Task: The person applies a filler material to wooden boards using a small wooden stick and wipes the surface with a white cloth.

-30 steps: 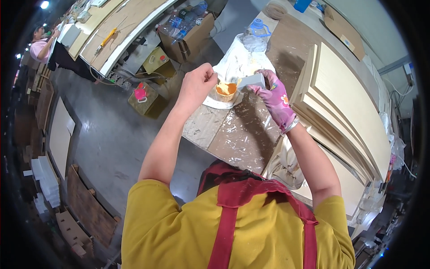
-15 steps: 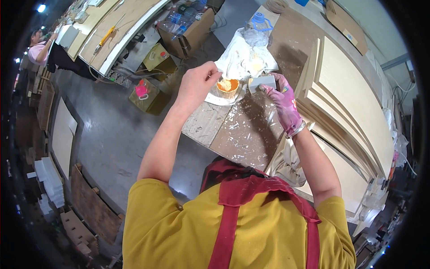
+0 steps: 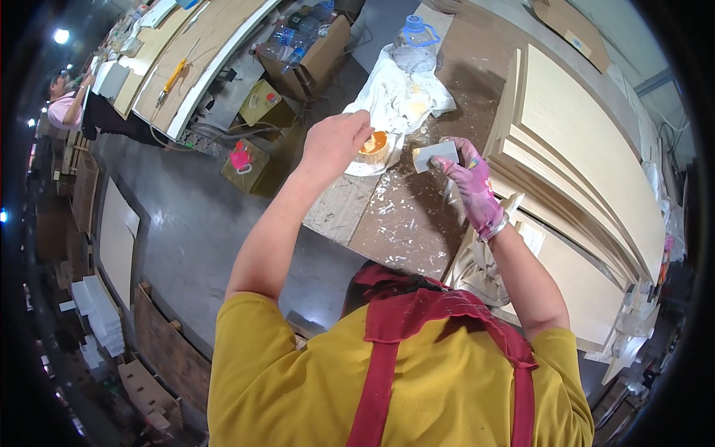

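In the head view, the step in hand appears to be working with the cream paste (image 3: 369,145) in the orange-lined cup (image 3: 377,157), which sits on the near end of the white cloth (image 3: 387,95) on the tabletop (image 3: 398,223). The bare left hand (image 3: 333,145) bunches its fingers at the cup's left rim; whether they pinch anything, I cannot tell. Right of the cup and apart from it, the gloved right hand (image 3: 469,175) grips a grey rectangular plate (image 3: 433,156), cream-smudged at its left end. Moving that plate calls for a firm pinch, clear of the cup's rim.
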